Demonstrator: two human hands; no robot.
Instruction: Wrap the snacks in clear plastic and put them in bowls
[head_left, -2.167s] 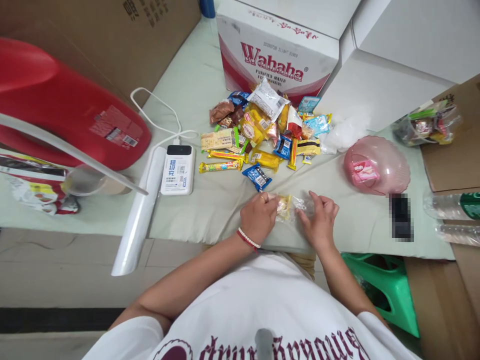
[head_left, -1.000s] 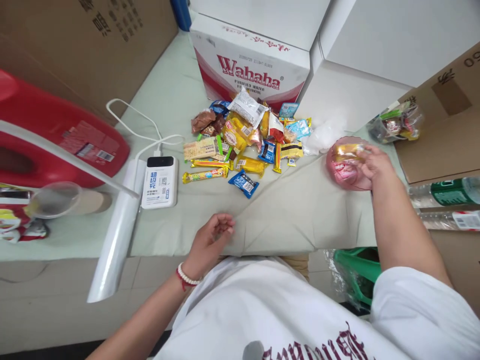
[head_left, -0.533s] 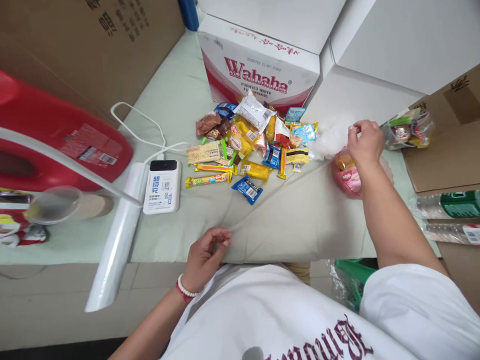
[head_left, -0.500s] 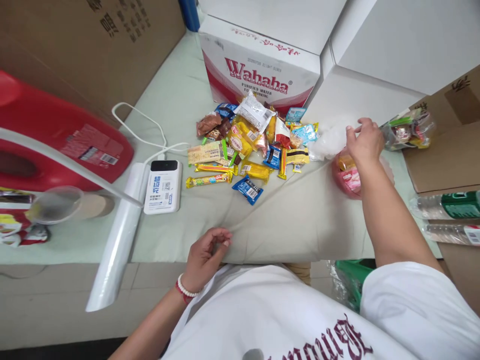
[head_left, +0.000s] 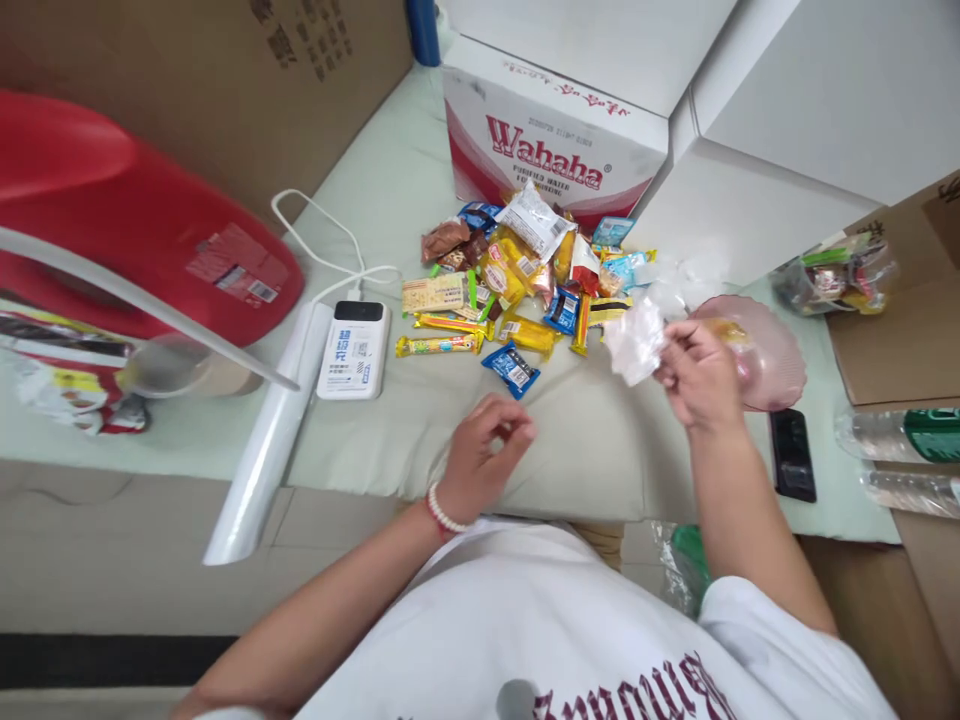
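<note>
Right hand (head_left: 697, 375) raised bag (head_left: 636, 338); bowl (head_left: 780, 350) holds snack (head_left: 724, 328).

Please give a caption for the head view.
Right hand holds a crumpled plastic bag beside a pink bowl; left hand curls near the snack pile.

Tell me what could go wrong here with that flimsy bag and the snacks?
The thin bag, pinched only by the right hand, might slip or tear; the left hand is off it. The phone lies near the table edge beside the right forearm, so a careless sweep could knock it off.
</note>
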